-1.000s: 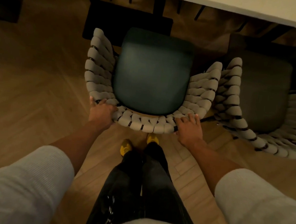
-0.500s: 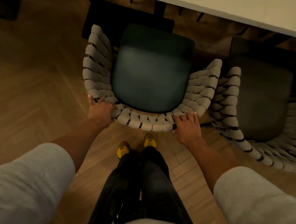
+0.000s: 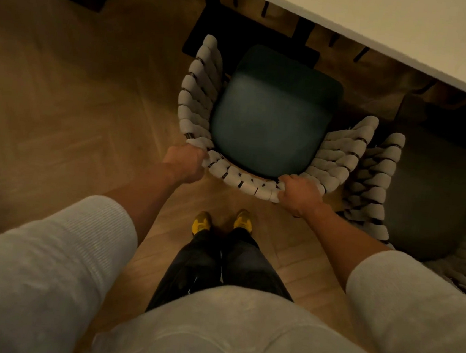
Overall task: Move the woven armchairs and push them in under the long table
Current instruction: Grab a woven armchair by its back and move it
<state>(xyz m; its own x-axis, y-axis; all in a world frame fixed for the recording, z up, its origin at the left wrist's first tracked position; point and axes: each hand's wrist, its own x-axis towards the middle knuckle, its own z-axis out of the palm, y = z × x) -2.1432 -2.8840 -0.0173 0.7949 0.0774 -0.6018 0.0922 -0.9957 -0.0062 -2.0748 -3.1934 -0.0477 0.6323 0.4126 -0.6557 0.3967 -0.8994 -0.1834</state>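
We count two woven armchairs, two hands and one long worktop [image 3: 400, 24], which crosses the upper right corner. On the left lies bare herringbone floor [image 3: 61, 100]. The left hand [image 3: 186, 161] has its fingers curled round the left end of the near armchair [image 3: 269, 122]'s woven back rail. This chair has a dark teal seat, which shows whole, just short of the worktop's near edge. The right hand [image 3: 299, 193] grips the same rail at its right end, fingers wrapped over the weave. Below the rail, between the two bare forearms, stand two yellow shoes [image 3: 201, 223]. The second armchair [image 3: 378, 180] stands just beside the first on the right, their woven sides nearly touching and its darker seat in shadow.
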